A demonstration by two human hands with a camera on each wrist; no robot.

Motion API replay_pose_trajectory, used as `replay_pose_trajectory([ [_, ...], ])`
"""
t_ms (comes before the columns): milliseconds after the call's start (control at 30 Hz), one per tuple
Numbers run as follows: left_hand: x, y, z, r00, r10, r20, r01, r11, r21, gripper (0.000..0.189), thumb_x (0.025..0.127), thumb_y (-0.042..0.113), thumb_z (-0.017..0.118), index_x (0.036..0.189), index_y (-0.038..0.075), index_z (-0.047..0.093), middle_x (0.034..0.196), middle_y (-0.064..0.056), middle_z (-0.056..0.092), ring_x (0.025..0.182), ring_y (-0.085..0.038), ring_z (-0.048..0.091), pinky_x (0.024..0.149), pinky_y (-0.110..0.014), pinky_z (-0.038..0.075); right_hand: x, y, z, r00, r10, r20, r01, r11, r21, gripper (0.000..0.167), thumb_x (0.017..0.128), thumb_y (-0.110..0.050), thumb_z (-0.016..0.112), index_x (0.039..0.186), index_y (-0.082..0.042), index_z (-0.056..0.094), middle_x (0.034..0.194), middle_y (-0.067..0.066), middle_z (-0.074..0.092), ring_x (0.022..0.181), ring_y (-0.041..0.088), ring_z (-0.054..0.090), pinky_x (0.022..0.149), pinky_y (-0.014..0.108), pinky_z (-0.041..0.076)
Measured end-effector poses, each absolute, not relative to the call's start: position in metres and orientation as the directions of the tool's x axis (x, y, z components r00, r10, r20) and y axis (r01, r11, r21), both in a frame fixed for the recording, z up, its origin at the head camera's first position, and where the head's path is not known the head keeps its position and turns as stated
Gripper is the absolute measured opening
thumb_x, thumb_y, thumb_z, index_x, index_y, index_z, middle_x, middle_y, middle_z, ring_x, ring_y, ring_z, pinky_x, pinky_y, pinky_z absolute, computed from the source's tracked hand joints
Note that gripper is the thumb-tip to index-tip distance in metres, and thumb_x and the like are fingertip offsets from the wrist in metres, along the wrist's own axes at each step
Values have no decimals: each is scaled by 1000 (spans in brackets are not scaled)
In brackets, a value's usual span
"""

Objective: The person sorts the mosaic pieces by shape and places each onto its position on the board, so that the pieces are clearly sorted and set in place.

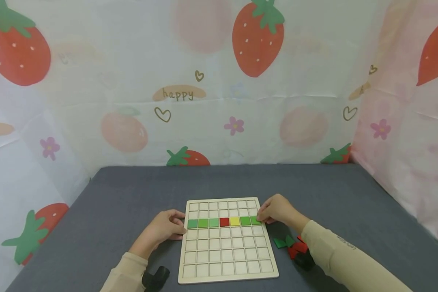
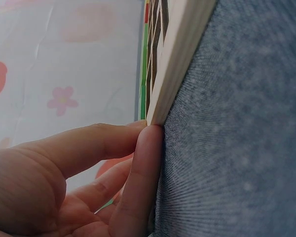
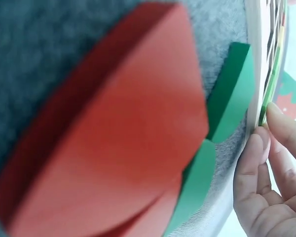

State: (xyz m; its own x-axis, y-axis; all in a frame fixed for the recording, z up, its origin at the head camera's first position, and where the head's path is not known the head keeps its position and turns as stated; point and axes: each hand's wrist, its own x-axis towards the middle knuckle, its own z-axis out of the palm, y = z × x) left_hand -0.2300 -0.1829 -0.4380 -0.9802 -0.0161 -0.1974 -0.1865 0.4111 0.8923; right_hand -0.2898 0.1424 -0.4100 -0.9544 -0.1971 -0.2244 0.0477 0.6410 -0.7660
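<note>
A pale wooden grid board point(image 1: 228, 279) lies flat on the dark grey cloth. Across its third row from the far side runs a line of square tiles: several green ones, a red tile point(image 1: 224, 222) and a yellow tile point(image 1: 235, 221). At the board's left edge, level with that row, my left hand point(image 1: 164, 227) grips the rim with thumb and finger. My right hand point(image 1: 279, 209) pinches the green tile point(image 1: 254, 220) at the row's right end; in the right wrist view one fingertip meets this tile while other fingers touch the board's side.
Loose red tiles point(image 1: 297, 248) and green tiles point(image 1: 280, 243) lie in a small pile right of the board, partly hidden by the right forearm. Black devices point(image 1: 158, 278) sit at both wrists. A strawberry-patterned cloth point(image 1: 219, 134) hangs behind and at both sides.
</note>
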Motion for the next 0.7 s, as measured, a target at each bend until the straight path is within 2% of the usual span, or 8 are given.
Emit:
replay_pose_trajectory([
  [367,-230,-181,-439,-978,-17,-207,-196,404,893,48,81,-7,71,127,-8,58,89,-12,61,71,-17,64,65,-32,61,-278,177,-406,-953,-195,-234,73,600,-797,27,81,-13,82,103,1,75,98,10,74,78,16,69,74,34,61],
  [700,-231,-184,-439,-980,-10,-199,-186,404,896,48,82,-7,71,128,-8,57,89,-12,60,72,-16,64,66,-32,61,-260,212,-404,-951,-207,-232,58,616,-785,27,82,-15,80,102,3,75,92,6,76,80,18,69,76,36,61],
])
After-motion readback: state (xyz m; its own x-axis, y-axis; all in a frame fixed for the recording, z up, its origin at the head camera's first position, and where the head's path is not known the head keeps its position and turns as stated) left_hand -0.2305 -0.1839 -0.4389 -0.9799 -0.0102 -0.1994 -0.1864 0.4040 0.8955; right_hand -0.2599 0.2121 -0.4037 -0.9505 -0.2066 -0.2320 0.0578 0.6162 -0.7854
